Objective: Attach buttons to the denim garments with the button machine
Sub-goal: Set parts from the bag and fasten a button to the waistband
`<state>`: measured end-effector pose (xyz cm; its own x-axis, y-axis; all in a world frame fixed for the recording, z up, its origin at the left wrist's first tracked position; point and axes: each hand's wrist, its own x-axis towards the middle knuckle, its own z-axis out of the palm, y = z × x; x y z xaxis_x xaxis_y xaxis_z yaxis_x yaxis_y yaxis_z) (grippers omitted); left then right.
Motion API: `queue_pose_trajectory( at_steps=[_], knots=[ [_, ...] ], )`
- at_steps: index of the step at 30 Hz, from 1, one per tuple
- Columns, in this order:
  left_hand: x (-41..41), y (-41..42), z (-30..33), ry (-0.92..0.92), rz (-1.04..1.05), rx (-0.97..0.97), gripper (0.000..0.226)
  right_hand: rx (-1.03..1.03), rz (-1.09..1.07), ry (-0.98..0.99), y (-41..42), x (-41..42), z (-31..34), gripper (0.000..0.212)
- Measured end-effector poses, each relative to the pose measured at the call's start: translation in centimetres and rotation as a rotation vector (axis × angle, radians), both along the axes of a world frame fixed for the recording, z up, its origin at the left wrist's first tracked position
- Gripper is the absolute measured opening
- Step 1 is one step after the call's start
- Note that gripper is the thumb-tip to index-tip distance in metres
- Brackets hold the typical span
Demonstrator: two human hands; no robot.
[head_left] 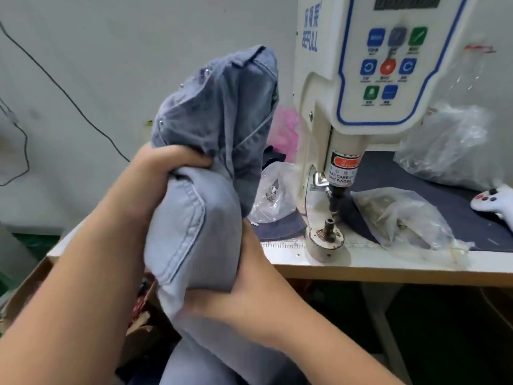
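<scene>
A bunched light-blue denim garment point(211, 151) is held up in the air left of the button machine point(358, 87). My left hand point(163, 168) grips its upper fold, fingers curled over the cloth. My right hand point(249, 276) clasps the lower bundle from the right and underneath. Small metal rivets show on the raised upper part of the denim. The machine's punch head point(337, 190) hangs over the lower die post point(329, 227) on a round base; nothing lies between them. The denim's lower end hangs down past my lap.
Clear plastic bags with small metal parts point(273, 193) point(402, 218) lie on the table beside the machine's base. A larger crumpled bag point(447, 145) sits behind right, a white game controller point(497, 202) at the far right. A cardboard box point(25, 290) stands lower left. A cable point(63, 90) hangs on the wall.
</scene>
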<state>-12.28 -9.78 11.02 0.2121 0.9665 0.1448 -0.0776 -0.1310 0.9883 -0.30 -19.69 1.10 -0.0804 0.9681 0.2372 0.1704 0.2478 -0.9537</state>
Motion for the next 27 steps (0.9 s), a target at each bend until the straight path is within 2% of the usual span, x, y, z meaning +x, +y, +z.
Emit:
queue_pose_trajectory(
  at_steps=[2, 4, 5, 7, 8, 9, 10, 11, 13, 15, 17, 18, 20, 22, 24, 27],
  knots=[
    [0.5, -0.1, -0.7, 0.008, -0.024, 0.035, 0.031, -0.030, -0.097, 0.110, 1.6, -1.1, -0.6, 0.070],
    [0.6, -0.6, -2.0, 0.147, 0.089, 0.133, 0.036, -0.081, -0.176, 0.199, 2.4, -1.5, -1.3, 0.049],
    [0.1, -0.5, -2.7, 0.254, 0.165, 0.157, 0.049, -0.079, -0.192, 0.241, 2.7, -1.5, -1.8, 0.042],
    [-1.0, -0.9, -4.0, 0.462, 0.282, 0.088, 0.096, -0.039, -0.227, 0.290, 3.2, -1.2, -1.8, 0.037],
    [-1.4, -1.4, -4.7, 0.522, 0.268, 0.041, 0.113, -0.005, -0.243, 0.308, 3.5, -1.1, -1.5, 0.037],
    [-1.3, -2.1, -5.3, 0.529, 0.184, 0.020, 0.115, 0.030, -0.257, 0.312, 3.9, -1.0, -1.1, 0.036],
    [-1.1, -2.7, -6.0, 0.502, 0.087, 0.035, 0.106, 0.054, -0.268, 0.295, 4.2, -1.0, -0.7, 0.034],
    [-0.8, -3.0, -6.6, 0.454, 0.037, 0.079, 0.082, 0.067, -0.272, 0.260, 4.4, -1.0, -0.3, 0.032],
    [-0.6, -2.3, -6.5, 0.416, 0.132, 0.184, 0.046, 0.063, -0.208, 0.192, 4.6, -1.4, 0.4, 0.036],
    [-0.9, -0.5, -5.3, 0.379, 0.268, 0.254, 0.031, 0.038, -0.069, 0.083, 4.2, -1.5, 0.8, 0.059],
    [-1.4, 1.2, -3.5, 0.324, 0.316, 0.362, 0.027, 0.032, -0.023, -0.141, 3.4, -0.8, 0.7, 0.085],
    [-1.6, 2.2, -2.6, 0.305, 0.340, 0.425, 0.026, 0.037, -0.042, -0.238, 3.0, -0.2, 0.5, 0.087],
    [-1.9, 4.7, -0.9, 0.302, 0.413, 0.544, 0.024, 0.018, -0.076, -0.295, 2.0, 1.5, -0.2, 0.071],
    [-1.7, 7.3, 0.1, 0.308, 0.495, 0.634, 0.023, -0.046, -0.085, -0.277, 0.7, 3.2, -1.0, 0.042],
    [-0.7, 9.3, -0.1, 0.333, 0.563, 0.688, 0.027, -0.109, -0.107, -0.213, -0.6, 5.0, -1.6, 0.023],
    [1.4, 11.6, -3.3, 0.539, 0.540, 0.690, 0.043, -0.148, -0.189, -0.128, -2.4, 7.5, -1.8, 0.022]
  ],
)
